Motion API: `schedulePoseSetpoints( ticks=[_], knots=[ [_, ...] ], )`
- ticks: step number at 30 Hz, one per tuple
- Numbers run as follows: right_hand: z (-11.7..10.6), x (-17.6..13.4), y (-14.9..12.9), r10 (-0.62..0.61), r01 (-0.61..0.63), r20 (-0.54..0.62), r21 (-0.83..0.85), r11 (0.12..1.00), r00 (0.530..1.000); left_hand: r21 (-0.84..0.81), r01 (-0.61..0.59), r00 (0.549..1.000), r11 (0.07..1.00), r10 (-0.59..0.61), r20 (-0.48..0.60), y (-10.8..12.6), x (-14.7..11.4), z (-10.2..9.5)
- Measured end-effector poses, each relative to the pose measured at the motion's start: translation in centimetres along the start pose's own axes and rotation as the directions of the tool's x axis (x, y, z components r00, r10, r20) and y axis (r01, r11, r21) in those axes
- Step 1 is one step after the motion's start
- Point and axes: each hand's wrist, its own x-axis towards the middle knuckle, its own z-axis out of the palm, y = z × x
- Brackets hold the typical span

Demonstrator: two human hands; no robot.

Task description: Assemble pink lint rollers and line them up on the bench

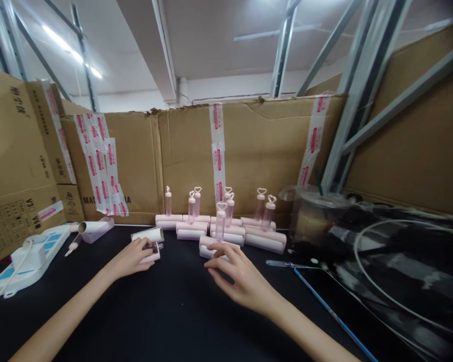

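Note:
My left hand (138, 259) is closed over a small pink case (151, 257) with a clear part, its fingers curled across the top. Just behind it lies a white paper roll (154, 235) with a hollow core. My right hand (236, 271) hovers with parted fingers at the nearest pink lint roller case (207, 248); whether the fingertips touch it I cannot tell. On that case stands a clear pink tube with a heart-shaped loop (221, 221). Several similar cases (266, 239), bearing such handles, sit in rows behind.
At the left are a white power strip (55, 246) with a plugged-in charger, and another paper roll (90, 228) beside a pink case. To the right lie a blue-edged tablet (335, 296), a plastic cup (317, 216) and dark bagged items with a cable. Cardboard walls (184, 151) enclose the black table.

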Motion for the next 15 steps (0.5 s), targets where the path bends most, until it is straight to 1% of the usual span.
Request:
schedulePoseSetpoints(
  ticks=[3, 6, 8, 9, 12, 13, 15],
  knots=[
    [0.6, 0.4, -0.1, 0.010, -0.012, 0.069, 0.020, 1.000, 0.998, -0.016, -0.127, 0.992, 0.992, 0.127, -0.024, 2.3, 0.3, -0.1],
    [1.3, 1.2, 0.1, 0.030, -0.032, 0.131, 0.012, 0.999, 0.991, -0.026, -0.245, 0.969, 0.969, 0.244, -0.040, 5.2, 0.9, 0.1],
    [1.7, 1.9, 0.3, 0.015, -0.014, 0.189, -0.007, 1.000, 0.982, -0.008, -0.303, 0.953, 0.953, 0.302, -0.036, 7.1, 1.1, 0.3],
    [1.9, 2.2, 0.5, -0.008, 0.010, 0.237, -0.007, 1.000, 0.971, 0.003, -0.327, 0.944, 0.945, 0.327, -0.034, 8.0, 1.1, 0.4],
    [2.1, 3.1, 0.9, -0.103, 0.085, 0.399, 0.062, 0.994, 0.911, 0.034, -0.364, 0.931, 0.931, 0.365, -0.032, 9.7, 0.6, 0.6],
    [2.1, 3.3, 1.0, -0.126, 0.095, 0.429, 0.093, 0.991, 0.895, 0.039, -0.363, 0.931, 0.931, 0.365, -0.030, 9.9, 0.3, 0.6],
    [2.2, 3.8, 1.1, -0.127, 0.082, 0.442, 0.120, 0.989, 0.888, 0.038, -0.352, 0.935, 0.935, 0.353, -0.025, 9.8, -0.3, 0.4]
  ],
)
